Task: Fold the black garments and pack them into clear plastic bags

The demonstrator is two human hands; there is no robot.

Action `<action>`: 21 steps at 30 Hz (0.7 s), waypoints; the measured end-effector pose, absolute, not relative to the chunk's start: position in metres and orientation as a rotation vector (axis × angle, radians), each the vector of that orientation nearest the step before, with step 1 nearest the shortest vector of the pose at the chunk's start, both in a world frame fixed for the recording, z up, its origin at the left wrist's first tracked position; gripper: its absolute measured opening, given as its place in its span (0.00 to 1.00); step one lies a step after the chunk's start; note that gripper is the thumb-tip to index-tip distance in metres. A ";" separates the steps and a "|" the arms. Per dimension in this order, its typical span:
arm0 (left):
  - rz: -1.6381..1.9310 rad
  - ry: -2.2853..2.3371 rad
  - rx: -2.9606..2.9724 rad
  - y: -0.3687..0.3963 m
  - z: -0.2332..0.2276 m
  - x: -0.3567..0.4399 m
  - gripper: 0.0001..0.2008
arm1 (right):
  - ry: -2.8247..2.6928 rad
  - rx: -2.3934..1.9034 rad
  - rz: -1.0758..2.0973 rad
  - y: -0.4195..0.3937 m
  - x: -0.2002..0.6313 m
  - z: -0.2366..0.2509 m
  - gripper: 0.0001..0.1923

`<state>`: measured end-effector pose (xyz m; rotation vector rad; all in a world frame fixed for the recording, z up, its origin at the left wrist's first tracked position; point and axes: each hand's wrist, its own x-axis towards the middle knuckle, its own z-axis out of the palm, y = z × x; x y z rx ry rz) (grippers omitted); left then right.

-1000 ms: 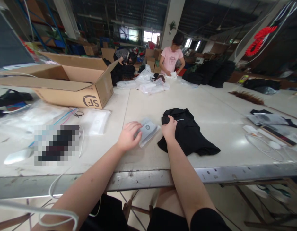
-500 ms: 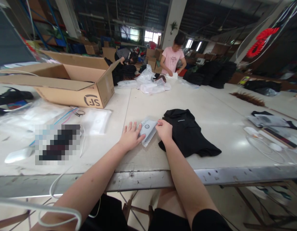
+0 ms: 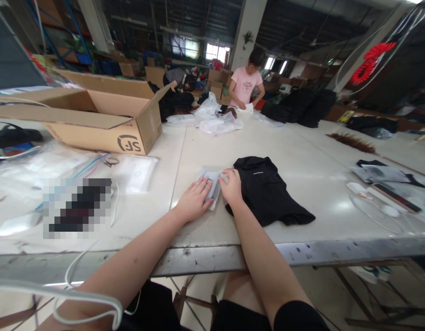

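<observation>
A small frosted plastic bag (image 3: pixel 215 193) with grey print lies on the table in front of me. My left hand (image 3: pixel 195 197) rests flat on top of it, fingers stretched out, covering most of the print. At the bag's upper right edge, my right hand (image 3: pixel 231 185) pinches the plastic between thumb and fingers. Just right of that hand a black garment (image 3: pixel 270 191) with a small white label is spread on the table, partly behind my wrist. What the bag contains is hidden.
An open cardboard box (image 3: pixel 143 131) stands at the back left. Clear plastic bags (image 3: pixel 138 174) and a white mouse (image 3: pixel 19 224) lie left. Bagged items (image 3: pixel 381 173) and a white cable (image 3: pixel 374 216) lie right. A co-worker in a pink shirt (image 3: pixel 245 87) works across the table.
My left hand has slid right and onto the bag, covering its print. My right hand still pinches the bag's edge, having shifted slightly left. The garment stays put.
</observation>
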<state>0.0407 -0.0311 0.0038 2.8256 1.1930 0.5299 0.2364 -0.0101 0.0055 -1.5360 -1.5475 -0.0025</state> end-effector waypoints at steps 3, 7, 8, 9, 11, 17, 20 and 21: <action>0.482 1.230 2.782 -0.034 0.002 0.043 0.38 | -1.683 -1.484 -0.041 -0.012 0.232 0.007 0.16; 0.439 1.215 2.723 -0.035 0.001 0.042 0.48 | -1.902 -1.499 0.083 -0.012 0.222 0.001 0.20; 0.433 1.206 2.711 -0.035 0.001 0.041 0.49 | -1.926 -1.516 0.110 -0.012 0.219 0.000 0.20; 0.430 1.200 2.702 -0.036 0.000 0.041 0.50 | -1.938 -1.535 0.132 -0.011 0.217 -0.002 0.21; 0.433 1.209 2.691 -0.038 0.000 0.040 0.51 | -1.946 -1.567 0.171 -0.011 0.213 -0.004 0.22; 0.483 1.427 2.698 -0.043 0.001 0.044 0.44 | -1.946 -1.624 0.299 -0.013 0.211 0.000 0.25; 0.520 1.599 2.655 -0.031 0.002 0.037 0.41 | -1.884 -1.748 0.186 -0.016 0.216 0.008 0.26; 0.535 1.668 2.625 -0.025 0.003 0.032 0.42 | -1.844 -1.807 0.143 -0.018 0.219 0.011 0.25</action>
